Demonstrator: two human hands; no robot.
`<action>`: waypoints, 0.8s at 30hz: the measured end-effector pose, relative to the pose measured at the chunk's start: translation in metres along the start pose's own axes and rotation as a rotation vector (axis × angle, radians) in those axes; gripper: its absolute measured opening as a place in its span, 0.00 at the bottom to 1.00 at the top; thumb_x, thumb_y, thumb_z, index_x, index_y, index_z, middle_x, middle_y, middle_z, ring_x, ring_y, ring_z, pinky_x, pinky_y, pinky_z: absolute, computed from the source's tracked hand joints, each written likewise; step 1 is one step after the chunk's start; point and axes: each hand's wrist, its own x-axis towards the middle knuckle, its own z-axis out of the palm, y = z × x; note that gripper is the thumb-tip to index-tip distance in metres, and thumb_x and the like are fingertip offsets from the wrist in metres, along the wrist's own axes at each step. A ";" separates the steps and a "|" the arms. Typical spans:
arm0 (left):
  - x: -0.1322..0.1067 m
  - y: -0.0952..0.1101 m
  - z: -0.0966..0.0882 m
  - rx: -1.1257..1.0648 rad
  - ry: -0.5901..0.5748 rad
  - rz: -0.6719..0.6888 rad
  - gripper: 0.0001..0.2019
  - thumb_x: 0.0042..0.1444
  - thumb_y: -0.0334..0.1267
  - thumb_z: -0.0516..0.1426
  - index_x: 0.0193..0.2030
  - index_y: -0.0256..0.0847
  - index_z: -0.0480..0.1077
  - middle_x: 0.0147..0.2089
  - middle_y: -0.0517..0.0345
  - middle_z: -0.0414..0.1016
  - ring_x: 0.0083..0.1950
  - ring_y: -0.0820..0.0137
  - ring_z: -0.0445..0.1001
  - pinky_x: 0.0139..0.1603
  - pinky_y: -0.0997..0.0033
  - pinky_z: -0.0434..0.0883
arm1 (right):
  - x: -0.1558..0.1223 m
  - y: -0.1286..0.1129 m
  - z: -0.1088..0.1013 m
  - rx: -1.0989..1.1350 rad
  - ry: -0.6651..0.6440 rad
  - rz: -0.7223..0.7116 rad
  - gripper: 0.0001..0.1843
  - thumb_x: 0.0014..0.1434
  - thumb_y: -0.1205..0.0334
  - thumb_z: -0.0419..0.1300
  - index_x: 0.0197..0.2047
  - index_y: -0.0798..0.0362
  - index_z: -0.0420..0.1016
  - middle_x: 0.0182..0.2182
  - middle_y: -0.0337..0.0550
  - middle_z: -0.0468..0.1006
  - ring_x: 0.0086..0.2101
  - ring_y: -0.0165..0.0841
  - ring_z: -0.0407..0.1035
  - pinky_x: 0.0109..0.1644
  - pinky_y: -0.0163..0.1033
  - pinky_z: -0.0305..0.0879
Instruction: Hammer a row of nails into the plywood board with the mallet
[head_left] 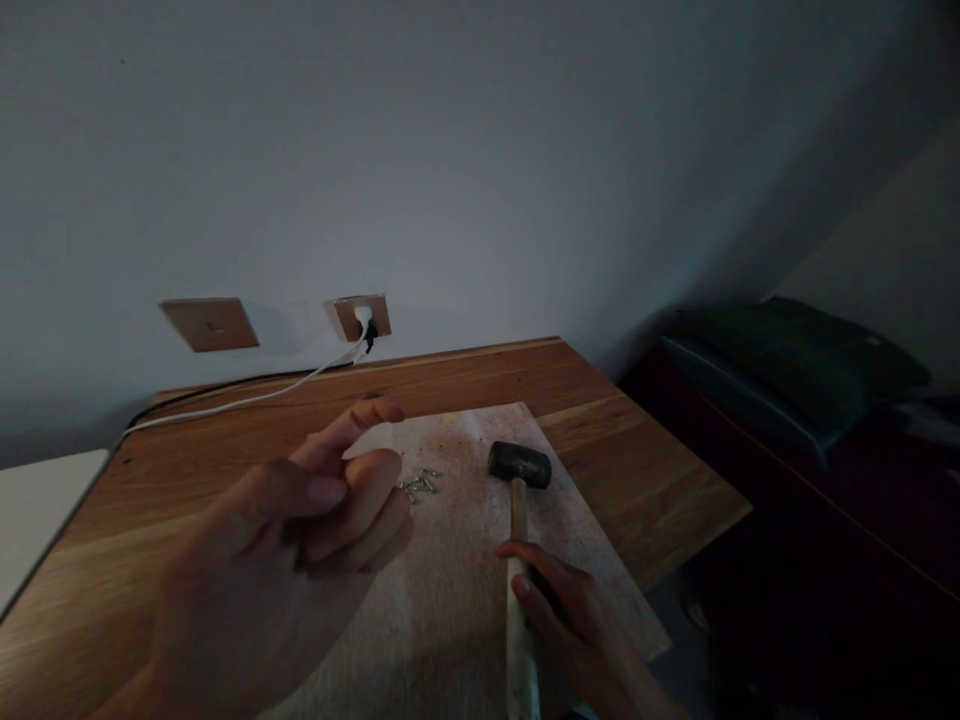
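My left hand [300,550] is raised in the foreground above the board, palm turned partly towards me. Its index finger stretches out apart from the loosely curled others, and I see nothing held in it. Beyond its fingertips, several small metal screws or nails [421,484] lie in a loose pile, partly hidden by the hand. My right hand [574,610] is closed around the pale wooden handle of a rubber mallet [519,590]. The mallet's black head [519,465] points away from me over the board [457,560].
A wooden table [622,430] carries the board and meets the wall. White and black cables [225,405] run along its back left from a wall socket [379,315]; a wall plate [210,325] is farther left. A white surface [45,510] borders the left, a dark green cushion [810,350] the right.
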 end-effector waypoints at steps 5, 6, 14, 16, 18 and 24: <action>0.004 0.012 0.011 -0.590 0.000 -0.240 0.11 0.50 0.30 0.58 0.41 0.40 0.77 0.20 0.69 0.45 0.20 0.77 0.40 0.18 0.78 0.61 | 0.000 0.000 -0.002 0.000 -0.028 0.005 0.26 0.74 0.40 0.50 0.60 0.47 0.78 0.49 0.47 0.84 0.49 0.41 0.79 0.55 0.42 0.73; 0.003 0.013 0.011 -0.639 -0.013 -0.253 0.11 0.49 0.29 0.59 0.40 0.40 0.77 0.20 0.69 0.46 0.20 0.77 0.41 0.19 0.79 0.62 | 0.000 0.000 -0.002 -0.003 -0.031 0.004 0.26 0.75 0.41 0.50 0.60 0.46 0.78 0.49 0.46 0.84 0.49 0.41 0.78 0.55 0.42 0.73; 0.000 0.011 0.006 -0.794 -0.096 -0.272 0.09 0.49 0.29 0.58 0.37 0.39 0.77 0.20 0.70 0.44 0.20 0.77 0.42 0.21 0.80 0.66 | 0.000 0.000 -0.002 -0.016 -0.021 -0.020 0.26 0.74 0.40 0.50 0.60 0.46 0.79 0.46 0.45 0.85 0.46 0.41 0.79 0.53 0.42 0.74; 0.000 0.013 0.005 -0.808 -0.121 -0.288 0.05 0.48 0.29 0.59 0.32 0.39 0.74 0.20 0.70 0.44 0.20 0.77 0.42 0.22 0.79 0.66 | 0.001 0.001 -0.002 -0.024 -0.019 -0.020 0.26 0.74 0.40 0.50 0.60 0.47 0.79 0.47 0.46 0.85 0.47 0.41 0.79 0.53 0.42 0.75; 0.001 0.016 0.005 -0.808 -0.144 -0.302 0.02 0.46 0.30 0.59 0.29 0.40 0.72 0.20 0.69 0.44 0.20 0.77 0.42 0.22 0.78 0.66 | 0.001 0.003 -0.001 -0.030 -0.008 -0.022 0.27 0.74 0.39 0.50 0.59 0.47 0.79 0.48 0.47 0.85 0.47 0.42 0.79 0.54 0.43 0.75; 0.001 0.007 -0.004 -0.689 -0.147 -0.236 0.13 0.41 0.28 0.63 0.22 0.42 0.61 0.18 0.68 0.46 0.21 0.76 0.45 0.23 0.75 0.66 | 0.000 0.003 -0.002 -0.029 -0.018 -0.024 0.26 0.74 0.40 0.51 0.60 0.47 0.78 0.48 0.46 0.85 0.47 0.41 0.79 0.55 0.42 0.73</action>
